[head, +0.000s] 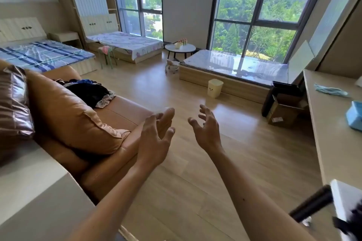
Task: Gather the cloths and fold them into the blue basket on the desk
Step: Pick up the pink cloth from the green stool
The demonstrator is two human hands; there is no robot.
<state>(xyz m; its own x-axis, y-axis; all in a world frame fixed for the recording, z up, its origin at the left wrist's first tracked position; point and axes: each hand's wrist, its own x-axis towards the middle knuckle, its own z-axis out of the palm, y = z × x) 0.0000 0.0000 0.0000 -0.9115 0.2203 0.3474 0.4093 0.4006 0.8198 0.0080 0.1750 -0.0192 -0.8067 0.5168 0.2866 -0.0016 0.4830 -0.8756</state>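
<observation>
From the head camera, the person is standing between a sofa and a desk, holding both bare arms out over the wooden floor. The left hand (pixel 154 135) is hanging in the air with its fingers spread and loosely bent, gripping nothing. The right hand (pixel 207 129) is doing the same just beside it, with the fingers splayed and slightly clawed. The two hands are facing each other and not touching.

The cloths (pixel 88 92) are lying in a dark, tangled heap on the seat of the tan sofa (pixel 125 111), well beyond the hands, with a bit of blue and some pale fabric showing at the edges. An orange cushion (pixel 68 115) is leaning against the sofa back in front of the heap, and a shiny brown pillow (pixel 13 103) is sitting to its left.

The blue basket (pixel 355 117) is resting on the desk (pixel 333 152) along the right side — only one corner of it is showing at the frame's edge. Farther along the desk a crumpled light-blue cloth (pixel 331 90) is lying flat. An open cardboard box (pixel 284 109) is standing on the floor by the desk's far end, and a small pale bin (pixel 215 88) is sitting near the window platform. Something black at the lower right is too blurred to make out.
</observation>
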